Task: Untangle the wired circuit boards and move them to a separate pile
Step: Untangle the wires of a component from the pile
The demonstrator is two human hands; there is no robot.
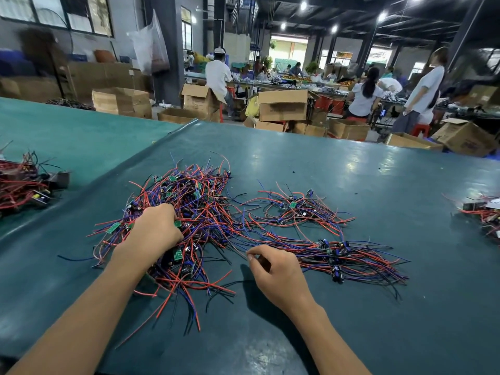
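The person's left hand [155,228] lies on top of the tangled pile [197,204] of wired circuit boards. Its fingers are curled down into the red, blue and black leads and grip a bunch of them. This pile sits near the middle of the dark green counter [378,171], somewhat toward its left edge. Small green boards show among the wires, one of them just beside the left wrist.

The right hand [276,272] rests on the counter just right of the tangle, nearer the front edge. Its thumb and forefinger are closed together in a pinch on the wire ends [244,251] that trail off to the right. Those leads belong to the sorted pile [338,257], whose boards lie side by side with their wires running roughly parallel toward the right edge. Behind it, farther from the front edge, is a smaller loose cluster [295,209] of boards and leads.

Another heap [21,185] of wired parts lies at the far left on a lighter green sheet, and one more heap [484,213] lies at the right edge. Beyond the far edge stand cardboard boxes [281,104] and people working.
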